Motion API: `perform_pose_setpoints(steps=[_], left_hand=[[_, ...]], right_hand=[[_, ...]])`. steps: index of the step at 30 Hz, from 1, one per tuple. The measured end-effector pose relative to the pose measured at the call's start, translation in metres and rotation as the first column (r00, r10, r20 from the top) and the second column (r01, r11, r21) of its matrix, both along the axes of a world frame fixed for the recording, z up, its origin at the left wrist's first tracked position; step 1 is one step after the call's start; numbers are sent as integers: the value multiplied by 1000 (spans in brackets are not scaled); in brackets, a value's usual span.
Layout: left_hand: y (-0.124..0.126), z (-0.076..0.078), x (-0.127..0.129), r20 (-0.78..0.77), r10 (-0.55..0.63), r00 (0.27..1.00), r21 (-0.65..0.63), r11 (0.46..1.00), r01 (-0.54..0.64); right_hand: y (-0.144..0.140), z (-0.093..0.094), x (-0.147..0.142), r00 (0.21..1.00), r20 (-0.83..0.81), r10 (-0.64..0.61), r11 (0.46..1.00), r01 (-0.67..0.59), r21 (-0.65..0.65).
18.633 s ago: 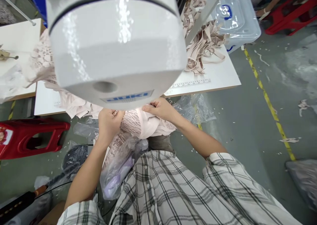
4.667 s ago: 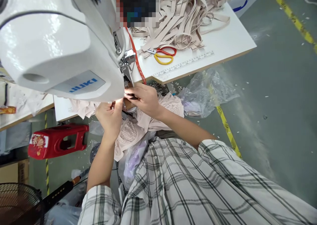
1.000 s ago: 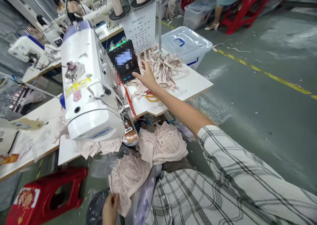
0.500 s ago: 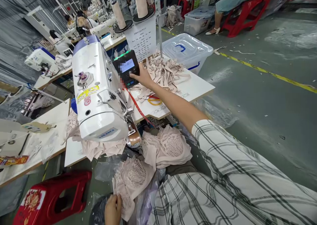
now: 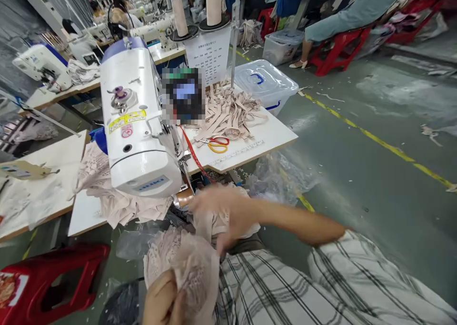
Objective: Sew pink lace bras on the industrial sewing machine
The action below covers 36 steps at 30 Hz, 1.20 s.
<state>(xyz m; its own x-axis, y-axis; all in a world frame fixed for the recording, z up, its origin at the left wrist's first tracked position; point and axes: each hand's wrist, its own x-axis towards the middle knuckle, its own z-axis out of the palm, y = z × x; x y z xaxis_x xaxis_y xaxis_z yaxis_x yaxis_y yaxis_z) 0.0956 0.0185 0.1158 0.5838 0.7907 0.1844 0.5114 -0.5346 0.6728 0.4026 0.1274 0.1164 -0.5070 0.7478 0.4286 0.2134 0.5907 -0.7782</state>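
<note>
A pale pink lace bra (image 5: 200, 279) lies over my lap, in front of the white sewing machine (image 5: 130, 125). At the bottom of the view my left hand (image 5: 162, 296) is closed on the edge of its near cup, thumb and fingers pinching the cloth. Smeared by motion, my right hand (image 5: 228, 213) is over the far part of the bra, close to the machine's copper-coloured arm end (image 5: 184, 197). Its fingers are too blurred to show whether they grip the cloth. More pink lace pieces (image 5: 132, 203) lie beneath the machine head.
Pink fabric strips (image 5: 232, 113) are heaped on the white table (image 5: 257, 148), beside scissors (image 5: 217, 145) with red and yellow handles. A red cord (image 5: 193, 151) hangs by the machine. A lidded plastic box (image 5: 264, 84) stands behind. Lower left is a red stool (image 5: 53, 284).
My right hand has left the control panel and come down to the bra. My left hand has risen with the near cup, which is now turned and lifted. The view has shifted slightly.
</note>
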Motion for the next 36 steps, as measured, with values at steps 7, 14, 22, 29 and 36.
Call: perform_pose_setpoints(steps=[7,14,22,29,36], left_hand=[[65,-1,68,296,-12,955,-367,922,126],[76,-56,68,334,236,913,-879,427,211],[82,-37,79,228,150,962,-736,673,70],[77,-43,83,197,485,852,-469,810,-352],[71,-52,98,194,320,927,-468,861,-199]], right_hand=[[-87,-29,-22,894,332,302,878,-124,-463],[-91,-14,17,850,499,168,957,-19,-291],[-89,-19,30,865,421,273,862,-25,-506],[-118,-53,26,778,561,284,915,-45,-401],[-104,-70,46,859,506,-84,820,348,-455]])
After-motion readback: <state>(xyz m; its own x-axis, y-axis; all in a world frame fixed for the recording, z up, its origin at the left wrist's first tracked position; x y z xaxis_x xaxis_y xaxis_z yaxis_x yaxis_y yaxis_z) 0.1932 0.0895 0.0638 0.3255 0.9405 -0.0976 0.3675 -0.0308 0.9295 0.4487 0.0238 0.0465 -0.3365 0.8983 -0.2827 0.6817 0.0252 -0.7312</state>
